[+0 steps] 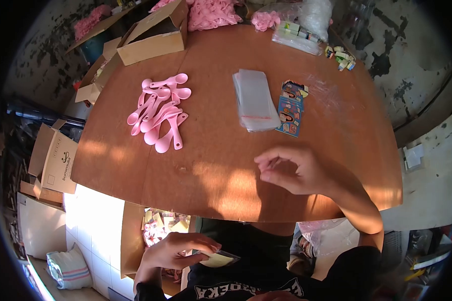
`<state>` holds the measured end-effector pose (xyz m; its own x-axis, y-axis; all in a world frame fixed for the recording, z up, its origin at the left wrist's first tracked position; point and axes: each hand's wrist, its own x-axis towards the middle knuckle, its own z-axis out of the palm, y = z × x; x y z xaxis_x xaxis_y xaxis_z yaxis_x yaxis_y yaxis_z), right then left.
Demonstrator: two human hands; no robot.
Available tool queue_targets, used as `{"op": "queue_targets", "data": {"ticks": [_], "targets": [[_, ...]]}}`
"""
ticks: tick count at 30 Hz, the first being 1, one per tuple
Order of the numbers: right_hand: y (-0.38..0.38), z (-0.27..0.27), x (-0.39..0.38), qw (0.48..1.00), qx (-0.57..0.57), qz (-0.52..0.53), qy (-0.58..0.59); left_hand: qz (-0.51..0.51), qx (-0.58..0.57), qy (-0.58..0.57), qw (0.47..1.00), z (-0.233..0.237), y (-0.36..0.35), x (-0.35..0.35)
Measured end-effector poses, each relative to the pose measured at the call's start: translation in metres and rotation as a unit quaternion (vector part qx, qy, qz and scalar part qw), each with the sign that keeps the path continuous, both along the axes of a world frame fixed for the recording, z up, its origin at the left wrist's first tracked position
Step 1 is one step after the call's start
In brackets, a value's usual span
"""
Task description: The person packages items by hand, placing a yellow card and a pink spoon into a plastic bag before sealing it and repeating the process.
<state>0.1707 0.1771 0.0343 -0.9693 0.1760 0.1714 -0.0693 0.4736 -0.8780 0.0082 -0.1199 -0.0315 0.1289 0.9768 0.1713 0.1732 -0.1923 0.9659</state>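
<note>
My left hand (178, 249) is below the table's front edge, close to my body. Its fingers and thumb are closed on a small clear packet with a pale yellow card (217, 260) inside. Over the front right of the table my right hand (294, 169) is half curled, thumb and fingertips a little apart, with nothing visible between them. Beyond it lies a stack of clear plastic sleeves (256, 100). Blue printed cards (290, 114) lie beside the stack, partly tucked against its edge. A pile of pink plastic measuring spoons (160, 108) is on the left of the table.
An open cardboard box (153, 47) and a bag of pink pieces (213, 14) stand at the back of the brown table (211, 165). Small packs in plastic (296, 37) sit at the back right. Below the front edge, a carton (131, 236) holds many packets.
</note>
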Motion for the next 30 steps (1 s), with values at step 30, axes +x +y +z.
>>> {"op": "queue_targets", "data": {"ticks": [30], "targets": [[0.06, -0.066, -0.047, 0.866, 0.477, -0.147, 0.027, 0.256, 0.179, 0.27, 0.911, 0.016, 0.234, -0.069]]}}
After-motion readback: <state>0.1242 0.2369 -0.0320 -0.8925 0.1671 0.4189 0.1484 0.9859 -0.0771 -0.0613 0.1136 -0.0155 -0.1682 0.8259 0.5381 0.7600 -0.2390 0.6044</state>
